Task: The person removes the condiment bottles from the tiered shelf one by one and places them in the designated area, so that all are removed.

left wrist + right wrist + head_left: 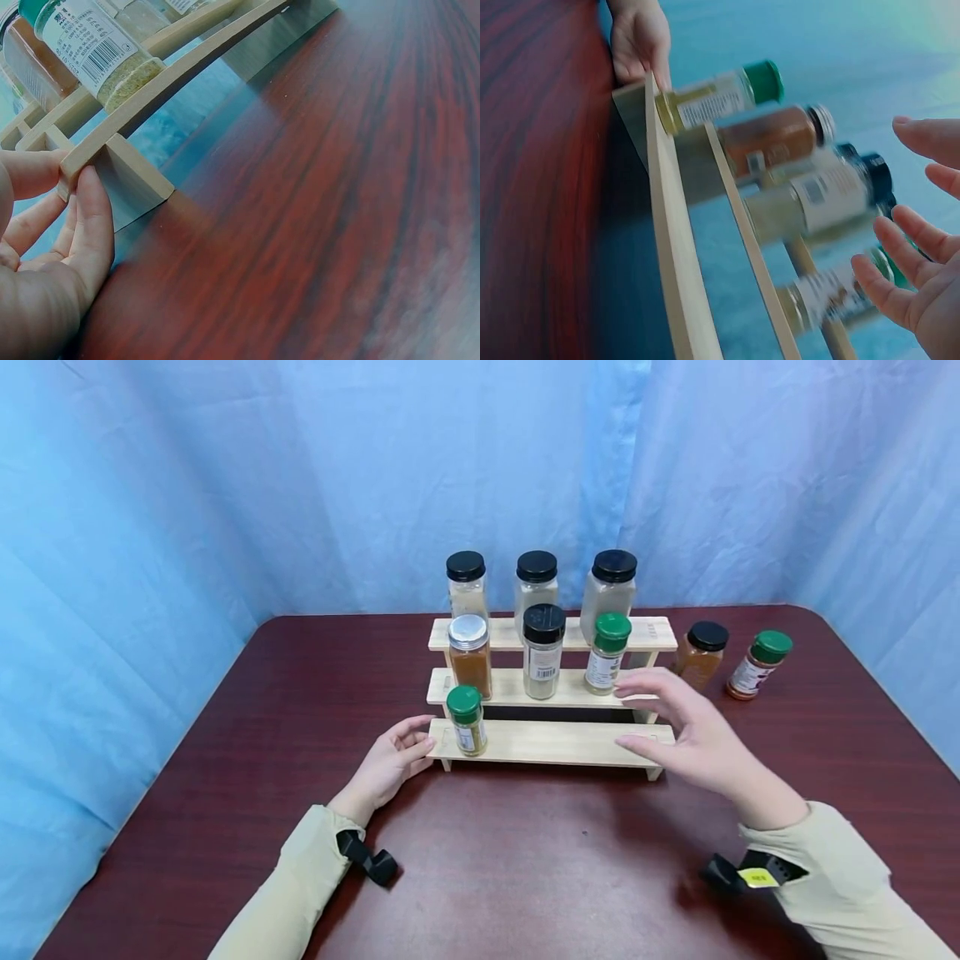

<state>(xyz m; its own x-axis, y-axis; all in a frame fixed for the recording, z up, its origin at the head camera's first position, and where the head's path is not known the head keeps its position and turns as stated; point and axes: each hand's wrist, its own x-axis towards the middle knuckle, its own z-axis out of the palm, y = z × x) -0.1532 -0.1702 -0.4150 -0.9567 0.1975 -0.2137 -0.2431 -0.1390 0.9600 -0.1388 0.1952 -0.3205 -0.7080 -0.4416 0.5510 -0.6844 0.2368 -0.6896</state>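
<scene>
While pinching the rack with the left hand, holds the right hand spread just beside the jar

Points the right hand's fingers leftward over the rack's right end, thumb nearer the body and apart from the fingers, nothing between. Has the jar, green-lidded, just left of the fingertips, at the right end of the middle tier, long axis upright. Looks close to touching; from these views, cannot tell. Faces the hand's gap left, toward the low jar, upright at the left end of the lowest tier, near the left hand.

Clamps the left thumb and fingers on the rack's front left corner, well apart from the jar; so makes the right hand clearly the nearer one.

On the table, beyond the right hand's knuckles, shows the brown jar, black-lidded and upright, near the rack's right side; farther right, the outer jar, green-lidded, also upright. Turns the gap away from both.

Judging by this lie, calls for only a short shift left to close round the jar, across its upright axis; for the brown jar or outer jar, calls rather for backing rightward, clear of the rack, and turning the grasp
</scene>
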